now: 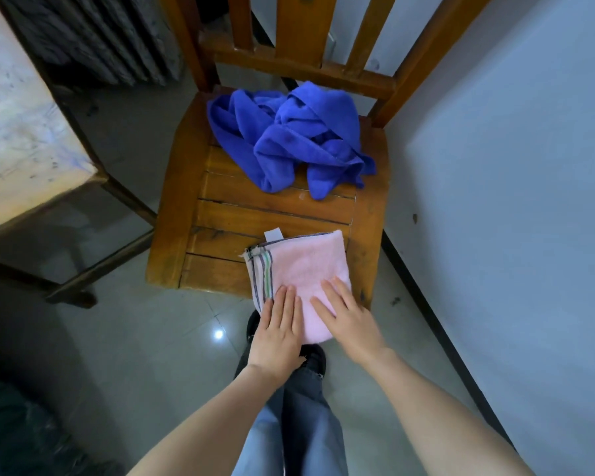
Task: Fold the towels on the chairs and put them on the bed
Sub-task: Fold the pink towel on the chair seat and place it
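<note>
The wooden chair (220,214) served as the folding surface. The blue towel (289,139) lay crumpled and unfolded at the back of the seat, well apart from both grips, apparently awaiting its turn. The pink towel (310,262) sat folded into a small rectangle at the seat's front right corner, its near edge overhanging. The left grip (279,331) and right grip (347,317) rested side by side on its near half, fingers straight and flat, pinching nothing, probably pressing the fold smooth. A white label (273,234) protruded from the towel's far edge.
</note>
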